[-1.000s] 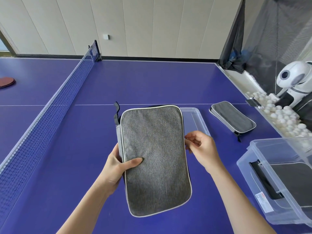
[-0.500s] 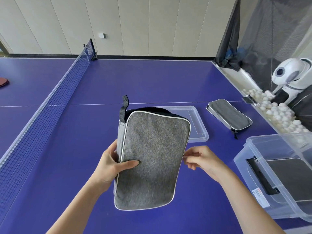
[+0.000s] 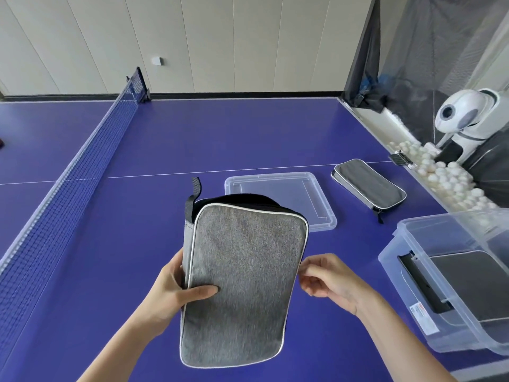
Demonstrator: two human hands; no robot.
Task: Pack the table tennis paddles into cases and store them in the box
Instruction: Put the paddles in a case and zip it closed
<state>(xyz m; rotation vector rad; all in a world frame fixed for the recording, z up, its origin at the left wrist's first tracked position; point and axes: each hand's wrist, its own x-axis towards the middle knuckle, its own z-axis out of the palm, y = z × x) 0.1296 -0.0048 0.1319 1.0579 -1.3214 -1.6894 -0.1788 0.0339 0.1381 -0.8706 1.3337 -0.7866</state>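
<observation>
Two hands (image 3: 170,288) (image 3: 327,282) on case (image 3: 245,271) (seemingly unzipped)

Table tennis practice room. Blue table (image 3: 248,139) with a net (image 3: 82,166) across it, white ball machine (image 3: 468,117) off its right edge, white balls (image 3: 446,177) heaped beside that, dark catch mesh (image 3: 429,51) hung behind. A paddle case (image 3: 369,186) lies on the table; plain panelled wall (image 3: 220,37) at the back.

Grey case (image 3: 242,285) w/ white piping (black strap (image 3: 192,199)); blue table (image 3: 110,271); clear box (image 3: 446,288).
</observation>
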